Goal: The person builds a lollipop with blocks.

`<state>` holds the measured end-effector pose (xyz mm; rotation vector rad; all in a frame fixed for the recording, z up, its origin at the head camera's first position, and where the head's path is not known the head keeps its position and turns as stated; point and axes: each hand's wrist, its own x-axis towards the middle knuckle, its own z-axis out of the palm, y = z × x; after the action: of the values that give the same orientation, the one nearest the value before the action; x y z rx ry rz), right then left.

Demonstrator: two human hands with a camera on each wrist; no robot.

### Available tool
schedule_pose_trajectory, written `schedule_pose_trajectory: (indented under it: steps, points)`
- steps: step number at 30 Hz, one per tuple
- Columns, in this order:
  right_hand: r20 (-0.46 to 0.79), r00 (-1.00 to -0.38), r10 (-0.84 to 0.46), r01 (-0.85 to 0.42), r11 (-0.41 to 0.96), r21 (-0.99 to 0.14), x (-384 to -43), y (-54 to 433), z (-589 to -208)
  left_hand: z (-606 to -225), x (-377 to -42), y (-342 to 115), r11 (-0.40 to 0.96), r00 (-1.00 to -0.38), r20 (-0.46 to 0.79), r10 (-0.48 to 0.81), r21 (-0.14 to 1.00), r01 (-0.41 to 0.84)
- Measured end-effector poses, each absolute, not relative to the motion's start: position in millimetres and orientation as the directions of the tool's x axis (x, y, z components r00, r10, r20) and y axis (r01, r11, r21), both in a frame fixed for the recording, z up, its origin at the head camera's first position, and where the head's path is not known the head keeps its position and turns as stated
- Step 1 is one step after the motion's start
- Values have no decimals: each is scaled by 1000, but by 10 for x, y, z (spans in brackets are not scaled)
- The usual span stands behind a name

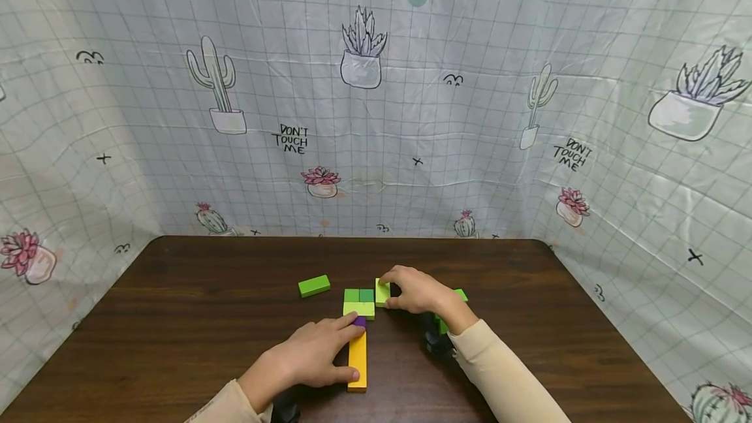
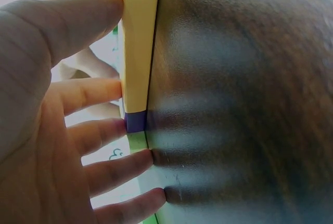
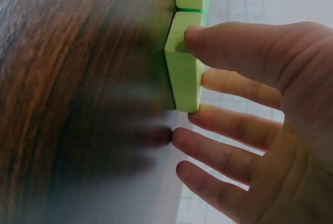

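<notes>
My right hand (image 1: pixel 414 289) pinches a light green block (image 1: pixel 382 293) at the table, its thumb on the near end and a fingertip at the far end. In the right wrist view the thumb presses a corner of that light green block (image 3: pixel 184 76). With fairly straight fingers, my left hand (image 1: pixel 311 352) touches a long yellow block (image 1: pixel 358 361) and a small purple block (image 1: pixel 360 322). Its thumb lies on the yellow block's near end. Beyond the purple block lies another light green block (image 1: pixel 360 309), with a green cube (image 1: pixel 351 295) and a darker green cube (image 1: pixel 367 295) behind it.
A green block (image 1: pixel 314 286) lies alone, left of the row. More green blocks (image 1: pixel 461 294) lie partly hidden behind my right wrist. The dark wooden table (image 1: pixel 205 305) ends at a patterned curtain (image 1: pixel 264 83) at the back and sides.
</notes>
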<state>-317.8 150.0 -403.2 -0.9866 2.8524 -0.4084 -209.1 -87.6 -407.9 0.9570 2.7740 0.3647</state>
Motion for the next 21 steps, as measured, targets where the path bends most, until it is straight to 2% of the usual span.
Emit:
schedule_pose_trajectory:
  steps: [21]
  points:
    - [0,-791,-612,-589,761,-272,-3179,1462,-4050,-4070,-2081,-879,764,-779,-94,620,296,573]
